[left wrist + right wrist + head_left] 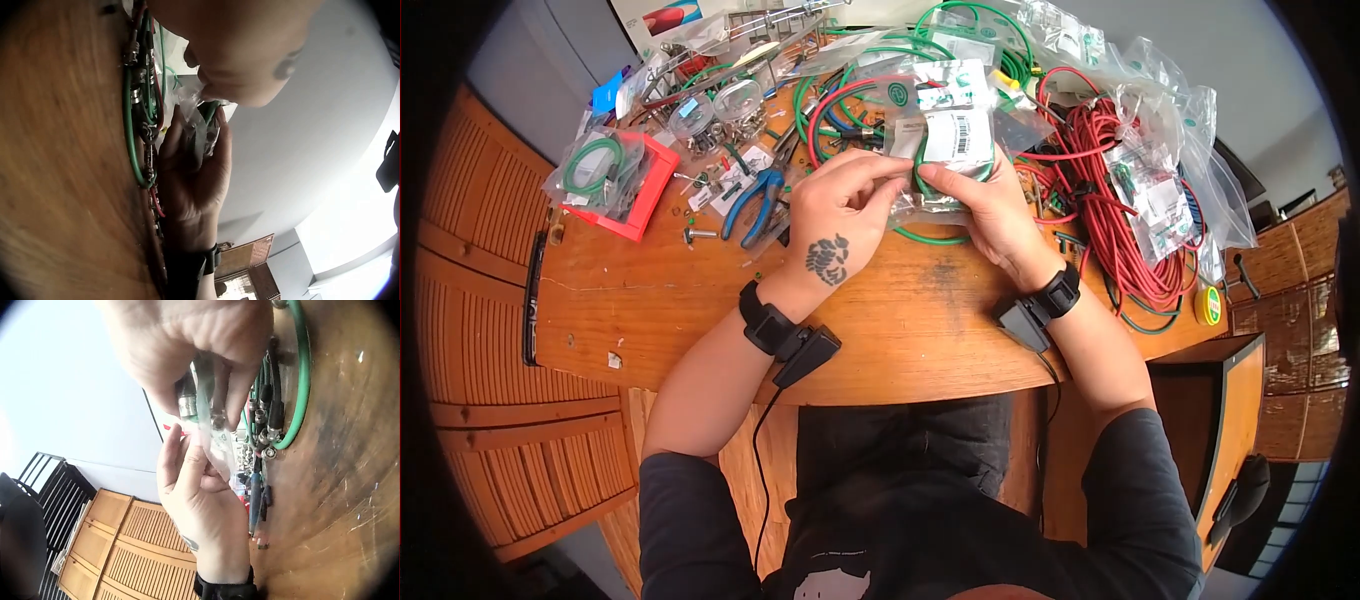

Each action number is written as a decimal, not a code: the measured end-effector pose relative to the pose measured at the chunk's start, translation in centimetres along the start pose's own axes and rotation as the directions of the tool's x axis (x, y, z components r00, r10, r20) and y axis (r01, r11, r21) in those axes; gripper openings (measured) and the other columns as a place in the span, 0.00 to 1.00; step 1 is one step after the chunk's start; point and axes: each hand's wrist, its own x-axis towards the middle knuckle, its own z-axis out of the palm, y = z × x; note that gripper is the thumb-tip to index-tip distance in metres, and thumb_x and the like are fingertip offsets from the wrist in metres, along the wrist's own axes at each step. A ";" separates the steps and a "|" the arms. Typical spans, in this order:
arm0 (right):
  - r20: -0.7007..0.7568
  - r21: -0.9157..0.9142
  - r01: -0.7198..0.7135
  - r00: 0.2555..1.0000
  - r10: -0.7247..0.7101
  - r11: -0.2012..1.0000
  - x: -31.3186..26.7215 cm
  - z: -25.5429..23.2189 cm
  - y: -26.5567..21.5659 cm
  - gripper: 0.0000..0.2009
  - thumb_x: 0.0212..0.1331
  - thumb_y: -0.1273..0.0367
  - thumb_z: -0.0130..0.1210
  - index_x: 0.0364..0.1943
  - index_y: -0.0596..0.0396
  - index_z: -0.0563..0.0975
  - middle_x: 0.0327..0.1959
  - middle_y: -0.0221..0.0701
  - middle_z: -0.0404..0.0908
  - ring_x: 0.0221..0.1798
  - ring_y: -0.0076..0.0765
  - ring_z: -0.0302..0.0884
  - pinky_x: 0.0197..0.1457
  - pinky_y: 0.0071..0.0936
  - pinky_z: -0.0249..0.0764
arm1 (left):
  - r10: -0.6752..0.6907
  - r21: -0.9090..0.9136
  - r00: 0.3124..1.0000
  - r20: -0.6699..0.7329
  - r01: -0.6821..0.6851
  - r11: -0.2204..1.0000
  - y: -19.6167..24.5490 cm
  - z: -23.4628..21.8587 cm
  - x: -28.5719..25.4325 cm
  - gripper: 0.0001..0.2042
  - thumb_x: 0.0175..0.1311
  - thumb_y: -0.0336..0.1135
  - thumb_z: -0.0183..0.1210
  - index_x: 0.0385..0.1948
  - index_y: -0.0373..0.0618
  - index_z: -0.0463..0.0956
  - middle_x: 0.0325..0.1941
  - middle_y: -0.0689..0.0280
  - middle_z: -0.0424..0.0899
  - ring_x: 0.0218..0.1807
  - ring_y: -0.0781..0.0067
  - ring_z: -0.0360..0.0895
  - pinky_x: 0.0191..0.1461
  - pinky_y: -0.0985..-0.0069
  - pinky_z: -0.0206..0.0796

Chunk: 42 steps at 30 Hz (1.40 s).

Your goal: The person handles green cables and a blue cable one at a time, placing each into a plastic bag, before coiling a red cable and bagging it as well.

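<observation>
In the head view, green cables (pixel 915 45), loose plastic packaging (pixel 1065 35) and a wire rack (pixel 740 60) crowd the table beyond the hands. Blue-handled pliers (pixel 755 207) lie just left of the left hand (pixel 840 215), a bolt (pixel 700 235) farther left. A red cable bundle (pixel 1100 180) lies right of the right hand (pixel 995 210), with a yellow-green tin (pixel 1208 306) nearer the body. A clear plastic bag (pixel 960 92) is between the 2 hands, its long axis running away from the body; the right thumb covers part of its near end. It contains a coiled green cord (pixel 919 155) and a barcode label (pixel 960 135). The left thumb and fingers pinch its near left edge; the right hand grips its right side. Left of the hands, a red tray (pixel 662 170) bears a bagged green cable (pixel 590 165), and 2 clear round containers (pixel 690 113) stand beyond it.

In the left wrist view, cables lie on the table beside the right hand, whose thumb and fingers hold the crumpled bag from below.

In the right wrist view, a metal connector (pixel 188 406) shows between the right hand's fingers, and the left fingers meet the bag below it. Louvred doors (pixel 134 550) stand behind the left hand.
</observation>
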 end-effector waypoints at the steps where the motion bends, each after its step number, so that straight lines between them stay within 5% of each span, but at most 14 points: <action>1: -0.017 0.008 0.000 1.000 0.001 1.000 0.0 -0.1 0.0 0.16 0.54 0.78 0.65 0.48 0.55 0.77 0.44 0.29 0.84 0.43 0.24 0.81 0.50 0.25 0.77 | 0.033 -0.025 0.999 -0.035 -0.034 0.999 -0.1 0.1 0.0 0.09 0.55 0.21 0.66 0.37 0.41 0.84 0.34 0.68 0.81 0.23 0.86 0.70 0.26 0.84 0.62; 10: -0.008 0.031 -0.054 0.999 0.054 0.998 -0.2 -0.1 -0.2 0.16 0.54 0.78 0.64 0.48 0.56 0.77 0.44 0.30 0.84 0.44 0.25 0.81 0.51 0.25 0.77 | 0.060 0.144 0.994 0.089 -0.072 0.987 -0.9 -0.1 0.3 0.06 0.53 0.26 0.66 0.32 0.41 0.82 0.34 0.67 0.78 0.21 0.76 0.73 0.25 0.77 0.65; 12: -0.008 0.027 -0.051 0.999 0.051 0.998 -0.3 -0.1 -0.2 0.16 0.55 0.78 0.64 0.48 0.56 0.77 0.44 0.30 0.84 0.44 0.25 0.81 0.51 0.26 0.77 | 0.060 0.148 0.993 0.104 -0.075 0.986 -1.0 0.0 0.1 0.05 0.55 0.22 0.66 0.33 0.36 0.81 0.37 0.66 0.78 0.23 0.83 0.70 0.27 0.82 0.62; 15: -0.020 0.037 -0.034 0.999 0.035 0.999 -0.3 0.1 -0.7 0.16 0.55 0.78 0.64 0.49 0.57 0.77 0.44 0.31 0.84 0.45 0.25 0.82 0.51 0.26 0.77 | 0.139 0.168 0.988 0.071 -0.150 0.974 -0.9 -0.1 0.2 0.04 0.56 0.25 0.64 0.32 0.40 0.80 0.35 0.66 0.78 0.27 0.73 0.77 0.29 0.75 0.69; 18: -0.034 0.069 -0.037 0.999 0.039 0.997 -0.1 0.0 -1.2 0.16 0.56 0.78 0.63 0.49 0.58 0.77 0.44 0.32 0.84 0.45 0.26 0.82 0.50 0.27 0.78 | 0.061 0.056 0.997 0.040 -0.063 0.996 -0.6 -0.2 0.3 0.04 0.57 0.24 0.63 0.33 0.40 0.80 0.36 0.66 0.78 0.30 0.73 0.79 0.30 0.77 0.70; 24: -0.040 0.094 -0.053 0.998 0.057 0.994 0.0 -0.3 -1.6 0.16 0.58 0.77 0.62 0.50 0.59 0.76 0.44 0.33 0.84 0.44 0.29 0.83 0.50 0.27 0.80 | 0.189 -0.034 0.981 0.033 -0.188 0.982 -0.5 -0.4 0.7 0.03 0.60 0.24 0.62 0.34 0.40 0.81 0.37 0.66 0.78 0.31 0.75 0.78 0.30 0.79 0.70; 27: -0.011 0.090 -0.059 0.998 0.060 0.994 0.1 -0.6 -1.5 0.16 0.58 0.76 0.62 0.51 0.58 0.75 0.45 0.33 0.83 0.45 0.29 0.82 0.50 0.28 0.79 | 0.101 -0.080 0.994 0.032 -0.098 0.992 -1.0 -0.2 0.7 0.07 0.63 0.27 0.61 0.41 0.41 0.79 0.37 0.65 0.78 0.33 0.76 0.78 0.31 0.80 0.70; 29: 0.001 0.088 -0.069 0.998 0.069 0.994 0.1 -0.6 -1.5 0.17 0.58 0.75 0.62 0.52 0.58 0.75 0.45 0.32 0.83 0.46 0.28 0.82 0.51 0.28 0.79 | -0.125 -0.189 0.991 0.046 0.132 0.973 -1.2 0.1 0.7 0.14 0.66 0.31 0.61 0.51 0.41 0.74 0.39 0.65 0.80 0.34 0.79 0.78 0.31 0.81 0.69; 30: -0.009 0.104 -0.078 0.997 0.080 0.991 -0.1 -0.4 -1.6 0.17 0.58 0.75 0.62 0.52 0.58 0.75 0.46 0.32 0.83 0.47 0.28 0.82 0.52 0.28 0.78 | -0.125 -0.188 0.991 0.045 0.132 0.973 -1.3 0.1 0.7 0.14 0.66 0.31 0.61 0.51 0.41 0.74 0.39 0.65 0.80 0.34 0.79 0.78 0.31 0.81 0.69; 32: -0.016 0.120 -0.088 0.996 0.090 0.989 0.0 -0.5 -1.4 0.17 0.59 0.75 0.63 0.52 0.58 0.74 0.46 0.32 0.83 0.48 0.28 0.81 0.53 0.28 0.78 | -0.356 -0.365 0.883 0.306 0.454 0.813 -1.6 -0.1 0.9 0.21 0.67 0.35 0.61 0.58 0.38 0.68 0.40 0.63 0.81 0.35 0.80 0.78 0.31 0.83 0.69; 39: -0.018 0.045 -0.080 0.997 0.081 0.996 0.2 -0.9 -0.9 0.18 0.60 0.76 0.61 0.54 0.57 0.72 0.49 0.33 0.81 0.50 0.29 0.81 0.56 0.30 0.78 | -0.395 -0.446 0.865 0.308 0.498 0.744 -2.1 -0.3 1.0 0.20 0.68 0.35 0.59 0.57 0.36 0.68 0.41 0.63 0.82 0.38 0.79 0.78 0.34 0.82 0.69; 42: -0.020 0.033 -0.068 0.997 0.069 0.997 0.3 -1.0 -0.6 0.19 0.61 0.76 0.60 0.55 0.58 0.71 0.50 0.34 0.81 0.50 0.29 0.81 0.56 0.30 0.78 | -0.446 -0.545 0.816 0.368 0.578 0.608 -2.3 -0.3 1.2 0.21 0.65 0.34 0.62 0.55 0.36 0.69 0.41 0.63 0.83 0.38 0.80 0.78 0.33 0.83 0.68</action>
